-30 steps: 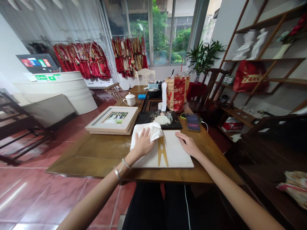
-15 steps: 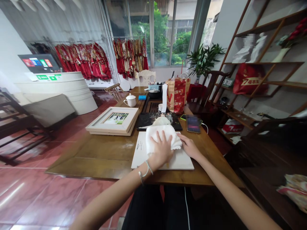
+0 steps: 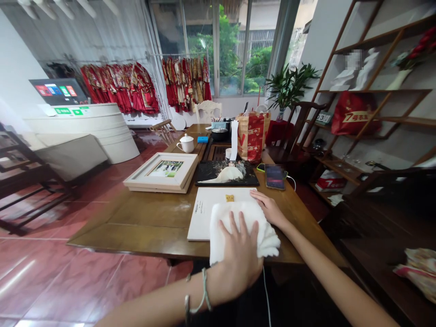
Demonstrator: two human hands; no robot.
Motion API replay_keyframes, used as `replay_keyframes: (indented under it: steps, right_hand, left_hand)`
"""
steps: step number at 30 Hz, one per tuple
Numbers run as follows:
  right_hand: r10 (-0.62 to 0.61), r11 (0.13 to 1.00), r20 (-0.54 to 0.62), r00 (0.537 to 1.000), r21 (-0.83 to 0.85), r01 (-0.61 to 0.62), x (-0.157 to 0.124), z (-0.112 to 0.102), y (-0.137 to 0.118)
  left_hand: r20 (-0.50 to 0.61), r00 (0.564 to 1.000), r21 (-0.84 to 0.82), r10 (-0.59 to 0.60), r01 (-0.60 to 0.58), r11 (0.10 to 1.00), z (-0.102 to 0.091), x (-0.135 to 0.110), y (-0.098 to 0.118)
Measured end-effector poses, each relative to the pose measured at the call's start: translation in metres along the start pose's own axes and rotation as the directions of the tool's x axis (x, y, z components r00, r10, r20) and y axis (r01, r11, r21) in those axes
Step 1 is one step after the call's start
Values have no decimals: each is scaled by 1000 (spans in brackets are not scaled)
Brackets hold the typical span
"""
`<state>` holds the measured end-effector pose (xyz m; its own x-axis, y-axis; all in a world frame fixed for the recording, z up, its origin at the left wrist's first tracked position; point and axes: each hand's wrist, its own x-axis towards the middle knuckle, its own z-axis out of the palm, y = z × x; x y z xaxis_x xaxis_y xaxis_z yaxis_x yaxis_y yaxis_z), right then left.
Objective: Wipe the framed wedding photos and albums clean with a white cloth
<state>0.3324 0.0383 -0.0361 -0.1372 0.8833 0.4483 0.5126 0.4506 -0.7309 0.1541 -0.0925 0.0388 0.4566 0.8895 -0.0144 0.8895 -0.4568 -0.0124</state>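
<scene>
My left hand [image 3: 240, 245] lies flat with fingers spread on a folded white cloth [image 3: 221, 215], pressing it over the lower right of a white board [image 3: 200, 222]. The cloth overhangs the board's near edge. My right hand [image 3: 267, 206] rests at the board's upper right edge, fingers stretched out and touching it; part of that hand borders the cloth. A small gold-coloured piece [image 3: 230, 198] shows on the board above the cloth, with small print at the board's left side.
Stacked picture frames [image 3: 160, 172] lie on the wooden table [image 3: 136, 222] to the left. Beyond the board are a black panel with a floral picture [image 3: 211, 169], a paper bag [image 3: 252, 134], a lidded cup [image 3: 186, 143] and a phone [image 3: 275, 177] with a cable.
My left hand has slid the cloth toward me, down over the board's near edge, uncovering the gold-coloured piece and the black panel's picture. My right hand stays at the board's right edge.
</scene>
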Motion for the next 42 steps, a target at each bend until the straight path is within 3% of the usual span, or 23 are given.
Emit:
replay_keyframes:
  steps: [5,8,12,15,18,21,25,27,31,34,38,42]
  right_hand:
    - [-29,1000,13,999,10,29,1,-1,-3]
    - [-41,999,19,999,18,40,1,-1,-4]
    - [-24,999,9,1000,24,24,1,-2,-1]
    - [-15,1000,5,1000,24,15,1,-2,0]
    - [-3,1000,-3,1000,15,3,1,0,1]
    - [7,1000,-17,1000,7,-7,1,3,2]
    - [12,1000,-27,1000,-3,-12,0,3,1]
    - [14,1000,-29,999,-10,-14,0,2,1]
    - [15,1000,-26,1000,-22,-16,0,2,1]
    - [17,1000,-26,1000,-26,-18,0,2,1]
    - [16,1000,-33,999,-27,-17,0,2,2]
    - [13,999,-34,999,-33,-14,-1,2,0]
  left_hand:
    - [-48,996,72,-79,83,994,-14,47,-11]
    - [-70,996,117,-53,61,991,-11,54,-8]
    - [-46,999,99,-8,13,995,-1,25,7]
    - [3,992,20,128,-128,992,5,-9,11]
    - [52,977,-54,209,-206,977,8,-33,0]
    - [76,975,-82,209,-202,976,1,-34,-19]
    - [119,972,-105,201,-189,976,-15,-8,-44]
    - [64,987,-84,148,-143,986,-18,13,-57]
    - [-28,996,-44,86,-88,995,-12,55,-81]
    - [-53,997,-33,62,-64,997,-7,70,-88]
    - [-54,994,-36,95,-97,995,-2,55,-79]
    - [-7,983,-56,186,-186,981,0,10,-65]
